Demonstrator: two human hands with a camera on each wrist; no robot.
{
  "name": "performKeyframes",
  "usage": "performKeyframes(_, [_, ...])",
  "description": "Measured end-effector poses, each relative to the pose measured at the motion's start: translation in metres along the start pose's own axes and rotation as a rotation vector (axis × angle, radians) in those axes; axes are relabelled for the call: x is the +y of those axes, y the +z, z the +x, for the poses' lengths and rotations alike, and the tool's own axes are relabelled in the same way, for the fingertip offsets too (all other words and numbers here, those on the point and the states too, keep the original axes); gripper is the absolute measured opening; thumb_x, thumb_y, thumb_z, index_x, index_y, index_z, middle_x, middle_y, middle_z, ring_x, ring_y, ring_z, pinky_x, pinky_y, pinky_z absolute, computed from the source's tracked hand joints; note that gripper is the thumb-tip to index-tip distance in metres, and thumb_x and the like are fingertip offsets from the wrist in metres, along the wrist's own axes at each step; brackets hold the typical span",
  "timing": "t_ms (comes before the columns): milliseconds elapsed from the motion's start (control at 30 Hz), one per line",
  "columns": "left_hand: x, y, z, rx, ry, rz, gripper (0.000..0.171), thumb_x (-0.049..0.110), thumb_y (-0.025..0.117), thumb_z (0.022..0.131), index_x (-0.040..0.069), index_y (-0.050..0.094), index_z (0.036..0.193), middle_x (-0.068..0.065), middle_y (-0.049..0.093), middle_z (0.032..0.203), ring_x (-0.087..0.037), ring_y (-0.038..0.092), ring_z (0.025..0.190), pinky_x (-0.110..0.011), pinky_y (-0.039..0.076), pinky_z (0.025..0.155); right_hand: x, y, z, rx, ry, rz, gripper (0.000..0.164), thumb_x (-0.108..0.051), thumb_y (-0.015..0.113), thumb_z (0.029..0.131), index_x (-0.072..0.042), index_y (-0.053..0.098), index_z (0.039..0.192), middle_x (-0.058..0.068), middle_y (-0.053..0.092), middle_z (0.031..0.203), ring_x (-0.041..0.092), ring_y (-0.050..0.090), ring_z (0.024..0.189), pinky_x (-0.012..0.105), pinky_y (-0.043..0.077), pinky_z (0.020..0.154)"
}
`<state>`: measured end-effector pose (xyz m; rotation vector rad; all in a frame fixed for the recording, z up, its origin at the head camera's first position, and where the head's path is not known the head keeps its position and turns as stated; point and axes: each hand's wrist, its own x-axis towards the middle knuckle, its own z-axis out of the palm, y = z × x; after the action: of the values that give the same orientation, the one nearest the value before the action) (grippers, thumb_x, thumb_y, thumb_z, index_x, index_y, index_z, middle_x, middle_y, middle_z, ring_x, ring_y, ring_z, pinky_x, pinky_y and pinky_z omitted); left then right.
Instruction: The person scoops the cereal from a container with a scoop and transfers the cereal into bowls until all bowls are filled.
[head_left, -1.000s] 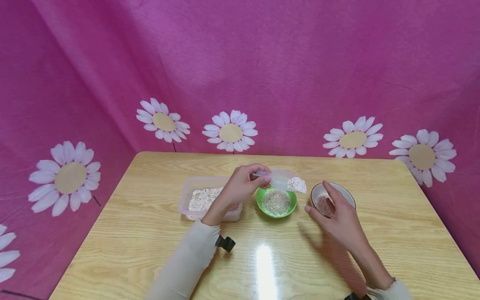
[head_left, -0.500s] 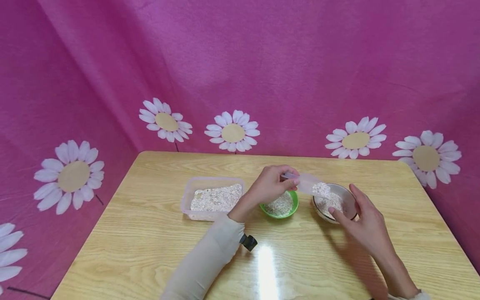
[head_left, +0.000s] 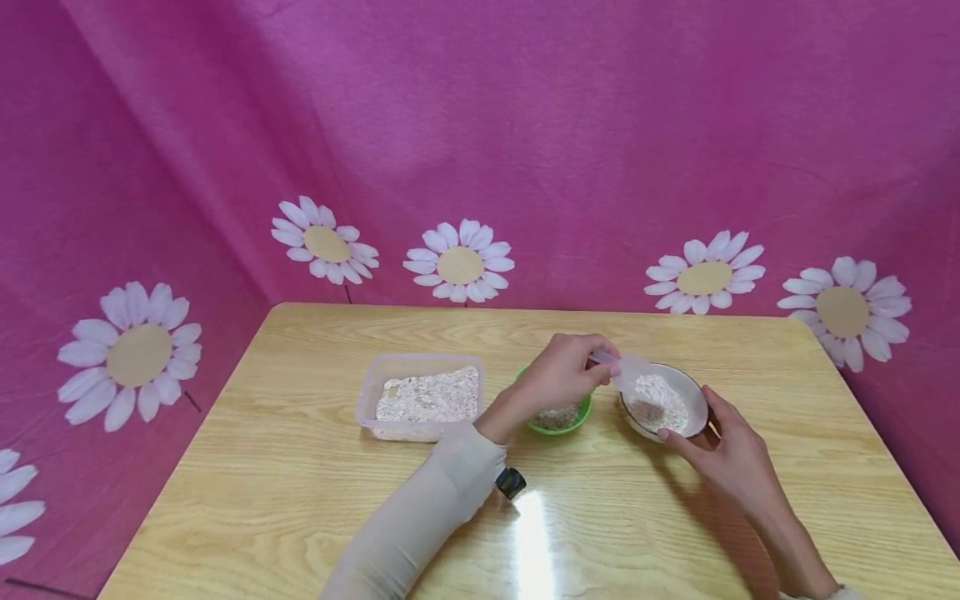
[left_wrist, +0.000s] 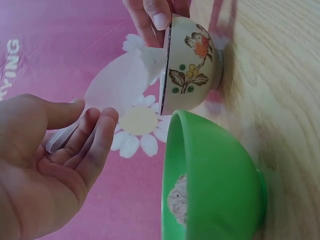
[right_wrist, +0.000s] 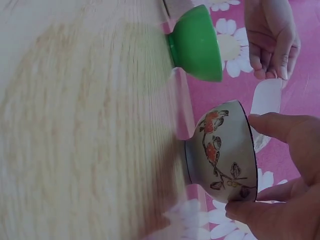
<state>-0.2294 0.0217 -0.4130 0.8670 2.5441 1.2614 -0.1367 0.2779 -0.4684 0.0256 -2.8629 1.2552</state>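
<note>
My left hand [head_left: 562,372] pinches the handle of a translucent plastic scoop [head_left: 632,367], whose blade tips down over the mouth of a patterned white bowl [head_left: 697,402]. Pale flakes, like rolled oats [head_left: 662,400], lie in that bowl below the scoop. From the right, my right hand [head_left: 738,457] grips the bowl by its rim, thumb on the near side and fingers on the far side. Red flowers and leaves decorate the bowl's outside [right_wrist: 225,155]. Partly under my left forearm stands a green bowl [left_wrist: 225,175], also holding flakes.
A clear plastic container [head_left: 364,410] of flakes sits left of the green bowl. All stand on a wooden table [head_left: 285,483], with a pink flowered cloth [head_left: 555,150] hanging behind it.
My left hand has carried the loaded scoop rightward from over the green bowl to the white bowl and tipped it. My right hand has shifted to the bowl's right side and grips it.
</note>
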Motion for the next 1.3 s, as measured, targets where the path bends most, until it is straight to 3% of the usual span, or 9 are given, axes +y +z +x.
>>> performKeyframes(67, [0.003, 0.0, 0.002, -0.011, 0.03, 0.068, 0.023, 0.02, 0.064, 0.11, 0.007, 0.073, 0.126, -0.003, 0.081, 0.109, -0.001, 0.072, 0.093, -0.012, 0.051, 0.078, 0.0, 0.0, 0.001, -0.003, 0.005, -0.02, 0.101, -0.032, 0.085, 0.095, 0.016, 0.026, 0.161, 0.044, 0.042, 0.156, 0.059, 0.049, 0.143, 0.001, 0.045, 0.094])
performKeyframes(133, [0.007, -0.001, 0.004, -0.024, 0.064, 0.147, 0.025, 0.021, 0.063, 0.11, 0.007, 0.073, 0.128, -0.003, 0.081, 0.116, -0.002, 0.073, 0.1, -0.012, 0.051, 0.083, 0.001, 0.0, 0.001, -0.018, 0.021, -0.025, 0.102, -0.034, 0.084, 0.096, 0.016, 0.025, 0.162, 0.045, 0.042, 0.156, 0.058, 0.05, 0.143, 0.017, 0.053, 0.098])
performKeyframes(233, [0.014, -0.004, 0.006, -0.036, 0.117, 0.257, 0.026, 0.021, 0.063, 0.11, 0.006, 0.073, 0.129, -0.004, 0.08, 0.122, -0.007, 0.073, 0.108, -0.014, 0.053, 0.09, 0.001, -0.001, 0.002, -0.04, 0.043, -0.037, 0.104, -0.038, 0.082, 0.097, 0.016, 0.021, 0.163, 0.046, 0.04, 0.157, 0.058, 0.05, 0.142, 0.042, 0.051, 0.102])
performKeyframes(400, [0.026, -0.014, 0.008, -0.04, 0.172, 0.329, 0.026, 0.021, 0.062, 0.111, 0.005, 0.073, 0.128, -0.005, 0.079, 0.123, -0.012, 0.074, 0.115, -0.017, 0.054, 0.095, 0.001, -0.001, 0.002, -0.05, 0.057, -0.044, 0.105, -0.04, 0.081, 0.098, 0.015, 0.02, 0.163, 0.046, 0.04, 0.157, 0.057, 0.052, 0.142, 0.047, 0.05, 0.103])
performKeyframes(633, [0.031, -0.022, 0.002, -0.017, 0.168, 0.297, 0.026, 0.02, 0.063, 0.11, 0.005, 0.073, 0.129, -0.006, 0.079, 0.125, -0.01, 0.073, 0.112, -0.015, 0.052, 0.091, 0.001, -0.002, 0.002, -0.056, 0.058, -0.032, 0.105, -0.04, 0.08, 0.098, 0.015, 0.02, 0.163, 0.046, 0.04, 0.157, 0.057, 0.052, 0.141, 0.041, 0.054, 0.102])
performKeyframes(833, [0.025, -0.025, -0.005, 0.0, 0.146, 0.217, 0.024, 0.019, 0.064, 0.11, 0.006, 0.074, 0.126, -0.006, 0.08, 0.121, -0.008, 0.072, 0.103, -0.016, 0.051, 0.085, 0.0, -0.002, 0.002, -0.067, 0.067, -0.036, 0.107, -0.043, 0.08, 0.098, 0.014, 0.018, 0.164, 0.046, 0.037, 0.159, 0.057, 0.049, 0.144, 0.046, 0.05, 0.105])
performKeyframes(1067, [0.006, -0.035, -0.021, 0.042, 0.036, 0.043, 0.021, 0.017, 0.066, 0.109, 0.007, 0.073, 0.126, -0.004, 0.08, 0.114, -0.008, 0.072, 0.099, -0.016, 0.054, 0.085, -0.01, -0.003, 0.0, 0.059, -0.013, -0.091, 0.101, -0.035, 0.085, 0.094, 0.014, 0.028, 0.162, 0.042, 0.037, 0.161, 0.062, 0.05, 0.139, 0.067, 0.045, 0.109])
performKeyframes(1300, [-0.02, -0.056, -0.051, 0.178, -0.062, -0.102, 0.02, 0.017, 0.069, 0.107, 0.008, 0.073, 0.124, -0.007, 0.081, 0.108, -0.016, 0.078, 0.098, -0.027, 0.061, 0.085, -0.037, -0.001, 0.004, 0.171, -0.126, -0.12, 0.098, -0.027, 0.088, 0.087, 0.014, 0.036, 0.159, 0.039, 0.038, 0.163, 0.061, 0.039, 0.148, 0.076, 0.035, 0.115])
